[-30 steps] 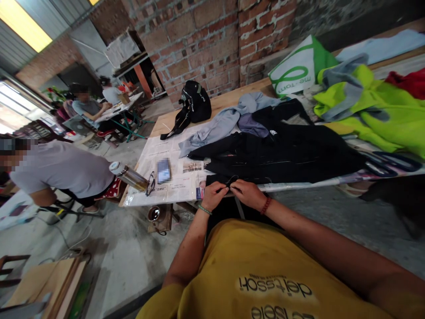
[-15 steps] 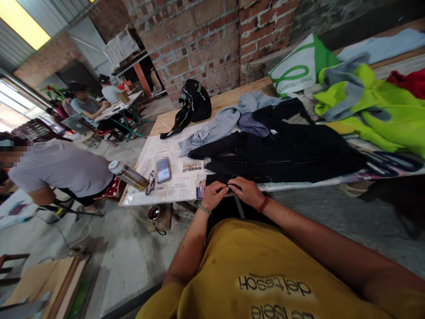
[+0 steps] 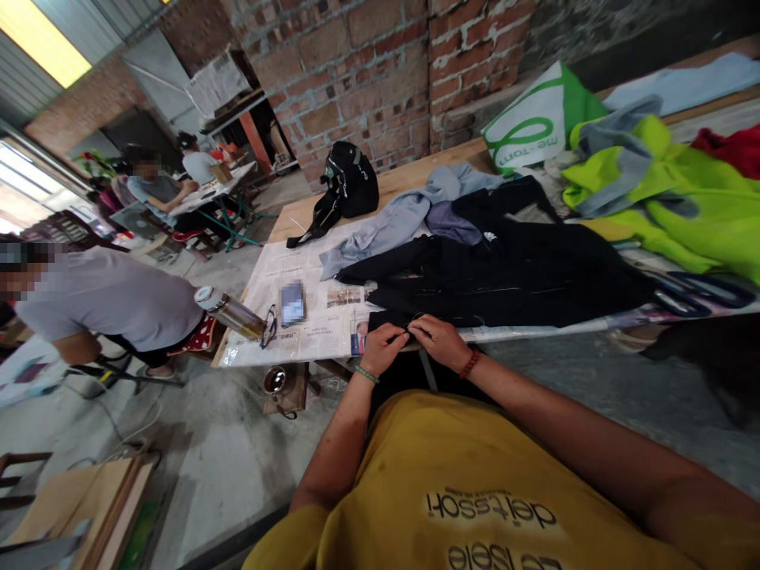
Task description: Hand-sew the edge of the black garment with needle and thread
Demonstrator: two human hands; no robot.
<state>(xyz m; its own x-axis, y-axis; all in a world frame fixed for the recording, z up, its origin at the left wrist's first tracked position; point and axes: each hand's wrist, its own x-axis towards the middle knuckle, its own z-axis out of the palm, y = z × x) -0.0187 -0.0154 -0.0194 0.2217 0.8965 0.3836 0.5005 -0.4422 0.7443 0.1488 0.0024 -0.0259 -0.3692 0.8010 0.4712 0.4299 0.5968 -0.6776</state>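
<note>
— Black garment (image 3: 499, 277) hem, pinched at the near tabletop (image 3: 409, 178) edge by left hand (image 3: 383, 347) and right hand (image 3: 438, 342); each grip closed on the cloth. Thread or needle too small to tell.

— Judged mid-work, then? Rest spread flat across newspaper (image 3: 297, 305), beside grey shirt (image 3: 397, 218), untouched.

hands: 2, left hand (image 3: 383, 346), right hand (image 3: 438, 339)
black garment (image 3: 504, 277): 1
grey garment (image 3: 404, 214): 1
hi-vis jacket (image 3: 682, 190): 1
black bag (image 3: 347, 182): 1
flask (image 3: 230, 313): 1
glasses (image 3: 270, 326): 1
phone (image 3: 292, 303): 1
other people: 3
</note>
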